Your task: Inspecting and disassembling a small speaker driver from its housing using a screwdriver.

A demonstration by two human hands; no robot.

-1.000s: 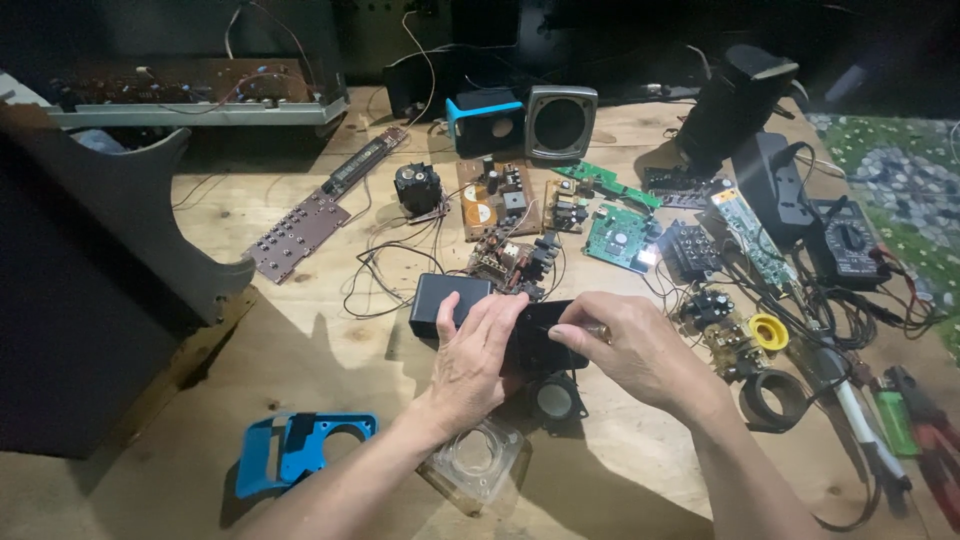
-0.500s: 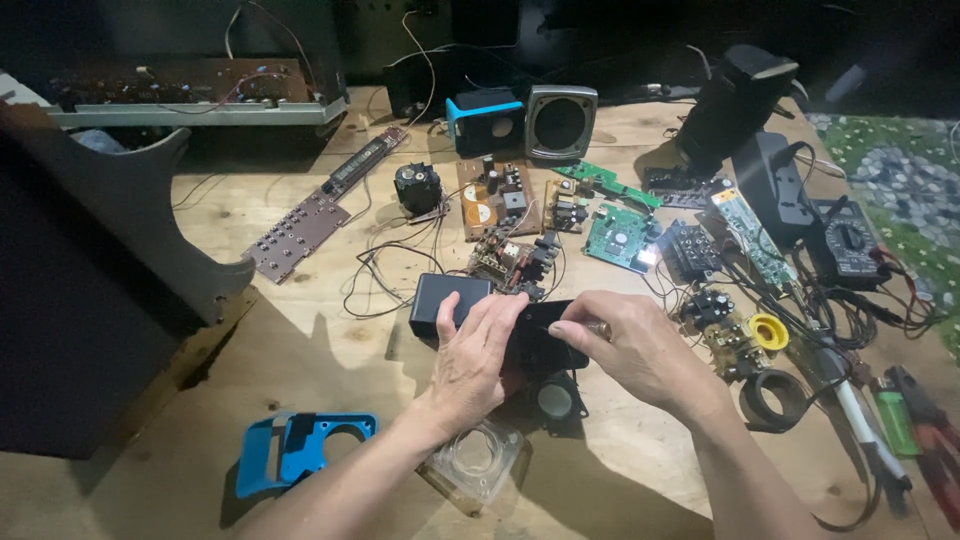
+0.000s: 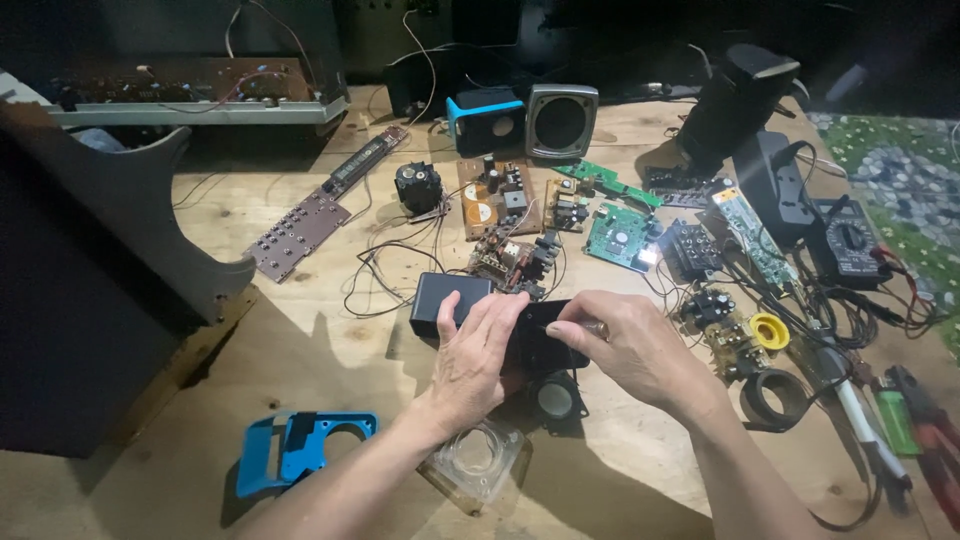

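Both my hands meet over a small black box-shaped part [image 3: 545, 335] at the middle of the wooden table [image 3: 320, 350]. My left hand [image 3: 477, 360] lies on its left side with the fingers spread over it. My right hand [image 3: 630, 350] grips its top right edge with thumb and fingertips. A black rectangular block [image 3: 440, 300] lies just left of the hands. A small round speaker [image 3: 556, 398] sits below them, partly hidden. A clear plastic frame [image 3: 478, 462] lies under my left wrist.
Several circuit boards [image 3: 620, 235], loose wires, a blue plastic frame [image 3: 300, 450], a small blue speaker [image 3: 487, 120] and a grey speaker [image 3: 561, 120] are spread about. A multimeter [image 3: 850, 240], yellow tape roll [image 3: 770, 330], soldering iron [image 3: 860, 420] and pliers [image 3: 925, 430] lie at right. A dark cabinet [image 3: 90, 260] stands left.
My hands have stayed on the black part and shifted only slightly. Nothing else on the table has moved.
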